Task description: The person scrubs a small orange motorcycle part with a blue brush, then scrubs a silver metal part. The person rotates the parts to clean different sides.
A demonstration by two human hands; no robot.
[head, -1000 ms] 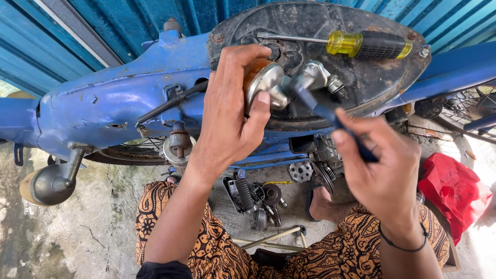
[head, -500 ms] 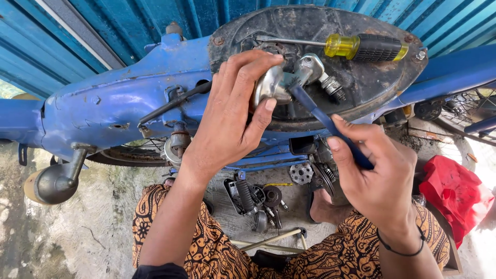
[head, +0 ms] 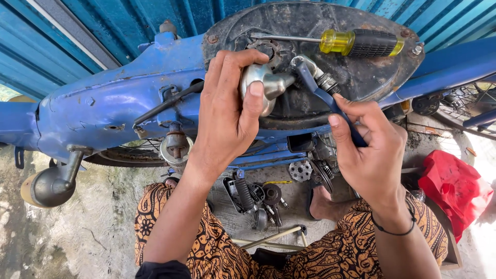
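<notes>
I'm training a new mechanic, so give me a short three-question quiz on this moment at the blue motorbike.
1. True or false: the yellow-handled screwdriver is in the right hand.
2. What does the left hand grip?
3. The red cloth lies: A) on the frame, B) on the ground at right, C) in the lap.

Key: 1. False, it lies on the black panel; that hand holds a blue-handled wrench. 2. A rounded metal part. 3. B.

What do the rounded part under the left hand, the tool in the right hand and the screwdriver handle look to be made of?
Rounded part: bright metal, likely chromed or polished, judging by its sharp highlights.
Wrench: handle blue, painted or coated, with a bare grey metal head; base metal unclear.
Screwdriver: clear yellow plastic handle with a ribbed black grip, probably rubber, and a steel-looking shaft.
The left hand grips the part; the right hand holds the wrench.
</notes>
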